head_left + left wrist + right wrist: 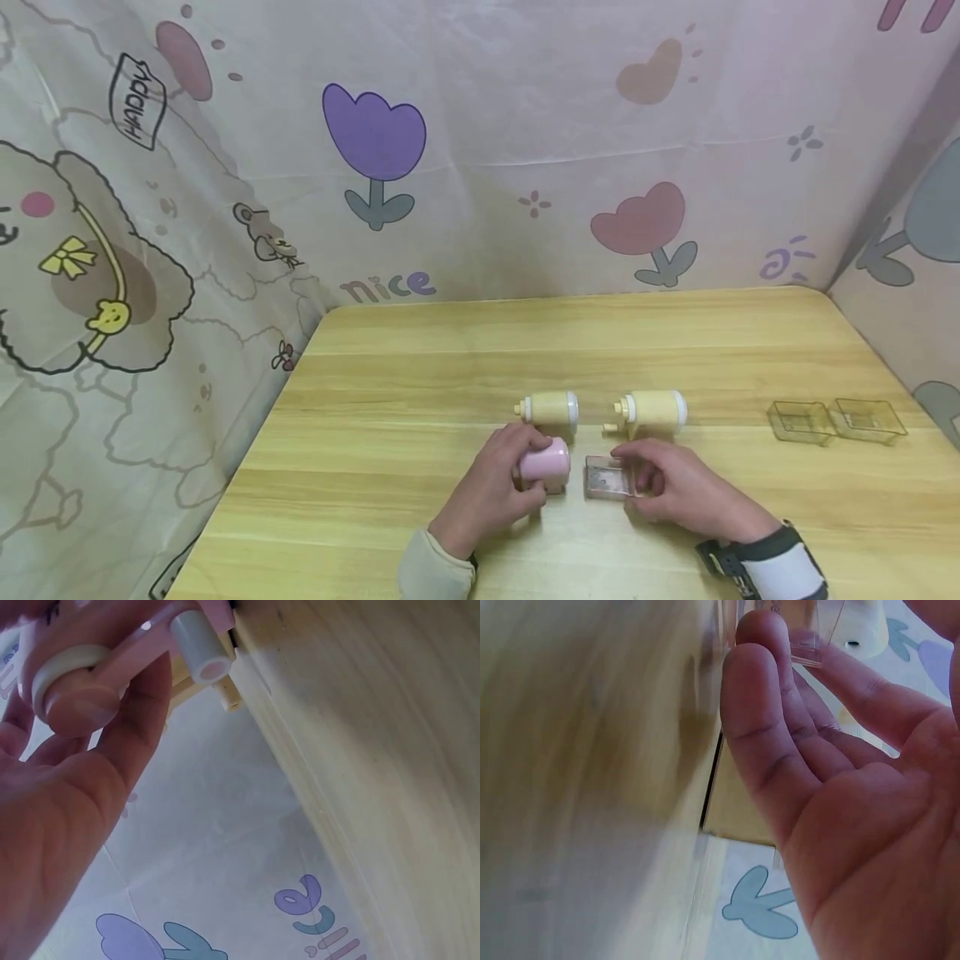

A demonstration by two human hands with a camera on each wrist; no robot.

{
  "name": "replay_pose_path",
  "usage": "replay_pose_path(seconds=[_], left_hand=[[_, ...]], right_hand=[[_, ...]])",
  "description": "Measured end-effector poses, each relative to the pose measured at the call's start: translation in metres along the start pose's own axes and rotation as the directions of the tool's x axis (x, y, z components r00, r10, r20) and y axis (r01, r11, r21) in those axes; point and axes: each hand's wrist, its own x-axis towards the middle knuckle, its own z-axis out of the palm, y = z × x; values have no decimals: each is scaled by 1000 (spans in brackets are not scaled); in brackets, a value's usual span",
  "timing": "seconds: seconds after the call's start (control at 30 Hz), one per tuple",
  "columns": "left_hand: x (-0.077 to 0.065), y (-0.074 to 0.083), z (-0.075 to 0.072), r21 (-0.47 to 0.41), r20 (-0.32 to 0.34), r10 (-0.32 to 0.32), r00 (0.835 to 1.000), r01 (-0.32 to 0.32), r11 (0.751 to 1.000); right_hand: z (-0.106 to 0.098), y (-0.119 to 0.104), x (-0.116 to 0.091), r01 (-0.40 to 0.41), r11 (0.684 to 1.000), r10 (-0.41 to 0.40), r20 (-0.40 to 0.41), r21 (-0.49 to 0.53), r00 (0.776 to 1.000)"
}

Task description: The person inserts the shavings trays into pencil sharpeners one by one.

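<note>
My left hand grips a pink hand-crank pencil sharpener by its body, above the table. In the left wrist view its crank arm with a pale knob shows beside the curled fingers. Just to the right, my right hand holds a clear, pink-tinted shavings tray at its right end between thumb and fingers. A small gap separates tray and sharpener. In the right wrist view, only part of the tray shows beyond the fingertips.
Behind the hands, two yellow crank sharpeners, a left one and a right one, lie on the wooden table. Two clear yellow trays stand side by side at the right. Printed cloth hangs behind the table.
</note>
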Motion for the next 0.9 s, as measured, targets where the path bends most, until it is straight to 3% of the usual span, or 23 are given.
replay_pose_path(seconds=[0.9], left_hand=[[0, 4, -1, -54, 28, -65, 998, 66, 996]], right_hand=[[21, -9, 15, 69, 998, -69, -18, -1, 997]])
